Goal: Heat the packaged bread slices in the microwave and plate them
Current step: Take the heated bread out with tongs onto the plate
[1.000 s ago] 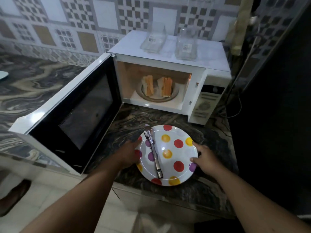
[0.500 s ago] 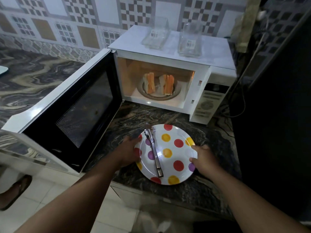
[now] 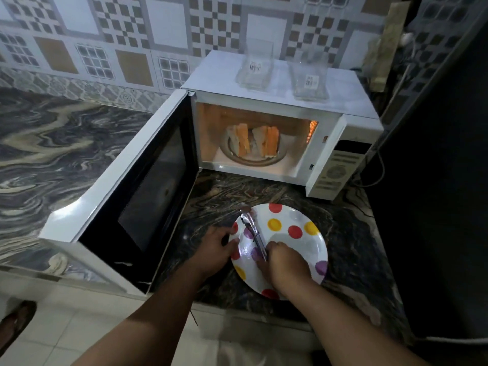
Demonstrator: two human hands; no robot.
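A white microwave (image 3: 277,101) stands on the dark marble counter with its door (image 3: 137,196) swung wide open to the left. Inside, bread slices (image 3: 253,141) stand on a round dish. A white plate with coloured dots (image 3: 295,241) lies on the counter in front. Metal tongs (image 3: 252,229) lie across its left half. My left hand (image 3: 216,249) holds the plate's left rim. My right hand (image 3: 284,260) lies over the plate, its fingers curled on the near end of the tongs.
Two clear plastic containers (image 3: 256,66) (image 3: 309,75) sit on top of the microwave. A dark tall surface (image 3: 435,180) closes off the right side. The counter's front edge runs just below the plate. A foot (image 3: 15,320) shows on the tiled floor at the lower left.
My right hand left the plate's right rim and moved left onto the near end of the tongs. My left hand stays on the left rim.
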